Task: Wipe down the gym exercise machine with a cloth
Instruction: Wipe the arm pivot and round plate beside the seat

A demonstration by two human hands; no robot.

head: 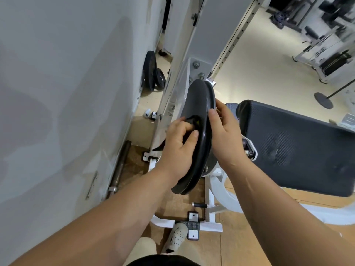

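Black cloth (192, 121): bunched, small, mostly hidden. It is held in the left hand (178, 146), whose thumb and curled fingers clench it and press it flat to the outer face of the weight plates (196, 100). Only a fold shows past the knuckles, and another below the thumb.

Weight plates: two dark discs standing on edge, loaded side by side on the machine. The broad face turns to the person's left. The long sweep of that face runs from the cloth up and away from the person, and a shorter stretch curves down toward the wrist.

Relation for the next stroke, as a judgement: the cloth sits about mid-face, so most of the face lies beyond the grip, up and away. The left hand is the nearer one to that face and is already on it.

Right hand (224, 135): on the opposite side, thumb over the rim and fingers curled behind the discs, grasping them, probably to steady them.

Machine frame (192, 45): white uprights, bolted bracket above the discs.

Seat pad (297, 143): dark, textured, scuffed, to the right.

Spare plates (150, 73): leaning by the wall (57, 93). Steel bar (120, 166) lying along its foot.
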